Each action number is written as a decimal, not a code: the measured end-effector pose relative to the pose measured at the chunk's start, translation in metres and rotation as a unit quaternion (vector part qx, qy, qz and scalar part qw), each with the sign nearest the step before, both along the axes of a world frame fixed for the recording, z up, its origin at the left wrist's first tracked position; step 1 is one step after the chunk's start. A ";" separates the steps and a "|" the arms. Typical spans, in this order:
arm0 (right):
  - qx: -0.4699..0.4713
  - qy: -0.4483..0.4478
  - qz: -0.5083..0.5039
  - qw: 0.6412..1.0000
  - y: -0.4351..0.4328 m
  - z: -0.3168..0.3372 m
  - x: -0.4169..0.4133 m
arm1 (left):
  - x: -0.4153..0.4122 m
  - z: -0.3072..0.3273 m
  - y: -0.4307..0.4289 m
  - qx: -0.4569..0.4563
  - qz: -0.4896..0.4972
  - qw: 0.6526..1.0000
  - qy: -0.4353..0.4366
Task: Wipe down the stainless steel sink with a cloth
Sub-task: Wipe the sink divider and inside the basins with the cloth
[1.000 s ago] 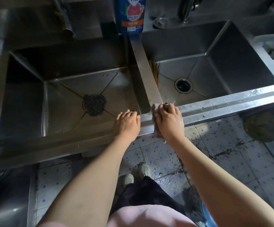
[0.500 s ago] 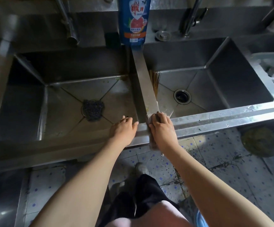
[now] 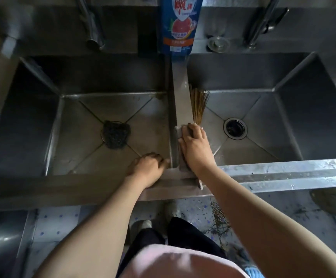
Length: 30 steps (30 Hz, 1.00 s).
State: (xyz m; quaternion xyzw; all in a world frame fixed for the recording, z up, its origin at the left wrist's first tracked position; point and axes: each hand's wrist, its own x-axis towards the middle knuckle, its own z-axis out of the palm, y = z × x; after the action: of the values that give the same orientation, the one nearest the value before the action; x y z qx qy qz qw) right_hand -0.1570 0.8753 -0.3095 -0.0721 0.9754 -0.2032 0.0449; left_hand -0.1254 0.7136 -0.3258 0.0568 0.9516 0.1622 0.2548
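Starting at your left, the near basin of the stainless steel sink (image 3: 283,171) has a dark scouring pad (image 3: 116,135) sitting over its drain. Your left hand (image 3: 147,169) rests on the front rim at that basin's right corner, fingers loosely bent over the edge and holding nothing. Just beside it, your right hand (image 3: 195,149) lies on the divider (image 3: 180,93) between the two basins, fingers stretched flat and pressing the cloth (image 3: 177,133) onto the steel. The cloth shows along the hand's left side, and one end hangs over the front rim under your wrist. A blue detergent bottle (image 3: 176,25) stands at the divider's far end. In the right basin a bundle of thin brown sticks (image 3: 198,105) leans against the divider near your fingertips, with the open drain (image 3: 235,128) further right.
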 end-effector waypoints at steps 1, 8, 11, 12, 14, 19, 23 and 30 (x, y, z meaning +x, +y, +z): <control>0.001 0.001 -0.005 1.000 0.000 0.000 -0.005 | 0.000 0.001 0.001 -0.004 -0.002 1.000 -0.002; -0.005 -0.019 -0.022 1.000 0.001 0.002 -0.002 | -0.001 0.010 0.003 -0.019 -0.009 0.999 -0.024; 0.007 -0.034 -0.010 0.999 0.006 0.003 0.020 | 0.001 0.012 0.003 -0.024 -0.015 0.999 -0.022; 0.010 -0.039 -0.013 0.999 0.007 0.003 0.026 | 0.001 0.012 0.003 -0.021 -0.015 0.999 -0.019; 0.016 -0.043 -0.023 0.999 0.007 0.002 0.034 | 0.001 0.009 0.003 -0.015 -0.013 1.000 -0.015; 0.033 -0.023 -0.036 0.999 -0.001 -0.003 0.027 | 0.000 0.004 0.001 -0.009 -0.012 1.000 -0.014; 0.035 0.011 -0.050 0.998 -0.009 -0.005 0.011 | 0.000 -0.001 0.002 -0.010 -0.013 1.000 -0.011; 0.011 0.002 -0.064 0.998 -0.011 -0.004 -0.017 | 0.000 0.005 0.001 -0.015 -0.024 1.000 -0.004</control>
State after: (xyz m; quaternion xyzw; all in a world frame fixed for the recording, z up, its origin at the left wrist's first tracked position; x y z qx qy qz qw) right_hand -0.1741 0.8646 -0.3133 -0.0099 0.9804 -0.1944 0.0305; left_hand -0.1253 0.7143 -0.3210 0.0750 0.9512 0.1419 0.2635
